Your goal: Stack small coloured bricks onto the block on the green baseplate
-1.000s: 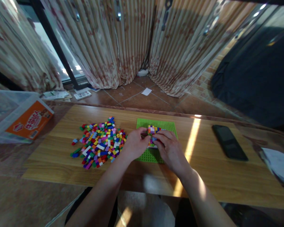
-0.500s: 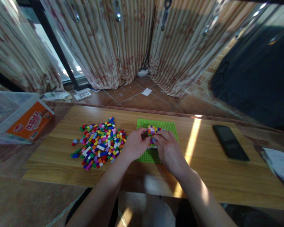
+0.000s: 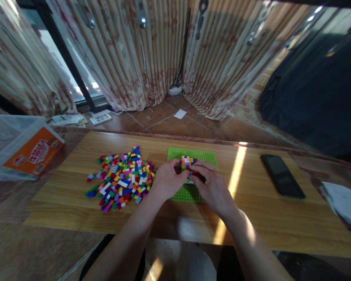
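Observation:
A small build of multicoloured toy building bricks (image 3: 187,160) stands on a green studded baseplate (image 3: 190,194). My left hand (image 3: 170,180) curls round the build's left side, its thumb and index finger against the bricks. From the right, my right hand (image 3: 212,185) reaches over the build with bent fingers, thumb and fingertips close to the left thumb. Some red shows under the right fingers, too small to make out clearly. The hands cover most of the build's front and right side. Left of the plate lies a loose pile of toy bricks (image 3: 124,180) in many colours.
Everything rests on a long wooden table (image 3: 251,226). A black phone (image 3: 282,175) lies to the right, with white papers (image 3: 343,201) beyond the table's right end. On the far left is a clear plastic box (image 3: 17,127) with an orange label. Curtains (image 3: 134,58) hang behind.
My right hand's thumb and fingers have spread a little, showing red beneath them. My left hand stays at the build. The whole view has shifted slightly.

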Available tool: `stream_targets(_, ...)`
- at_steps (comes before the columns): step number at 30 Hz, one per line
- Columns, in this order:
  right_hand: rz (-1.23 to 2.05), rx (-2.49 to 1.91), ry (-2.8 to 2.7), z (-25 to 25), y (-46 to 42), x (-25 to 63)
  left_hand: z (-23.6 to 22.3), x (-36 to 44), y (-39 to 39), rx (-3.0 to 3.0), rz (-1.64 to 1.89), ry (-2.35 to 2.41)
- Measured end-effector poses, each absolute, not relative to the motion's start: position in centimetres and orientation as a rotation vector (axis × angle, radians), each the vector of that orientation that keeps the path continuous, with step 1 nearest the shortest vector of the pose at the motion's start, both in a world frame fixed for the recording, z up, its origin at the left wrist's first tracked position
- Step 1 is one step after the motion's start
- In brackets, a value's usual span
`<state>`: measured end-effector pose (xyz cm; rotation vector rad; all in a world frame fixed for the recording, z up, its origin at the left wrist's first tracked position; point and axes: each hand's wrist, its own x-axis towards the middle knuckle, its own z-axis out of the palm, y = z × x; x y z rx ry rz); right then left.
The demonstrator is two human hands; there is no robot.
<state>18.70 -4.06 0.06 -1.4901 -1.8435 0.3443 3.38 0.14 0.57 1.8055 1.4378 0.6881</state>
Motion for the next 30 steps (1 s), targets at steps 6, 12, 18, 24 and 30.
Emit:
stream_targets(6, 0.41, -1.536, -1.676, 0.3, -4.0, 19.3, 0.8, 3.6, 0.1, 1.772, 0.663, 1.45)
stream_targets(12, 0.472, -1.595, -1.562, -0.1, -3.8, 19.5, 0.8, 4.2, 0.0, 1.679, 0.678, 1.561)
stream_targets(18, 0.549, -1.607, -1.51, -0.5, -3.5, 19.7, 0.7, 4.5, 0.0, 1.664, 0.687, 1.596)
stream_targets(24, 0.574, -1.613, -1.461, -0.5, -3.6, 19.8, 0.2, 4.0, 0.2, 1.655, 0.705, 1.531)
stream_targets(30, 0.432, -1.639, -1.373, 0.0, -3.8, 19.7, 0.2, 3.2, -0.1, 1.698, 0.725, 1.443)
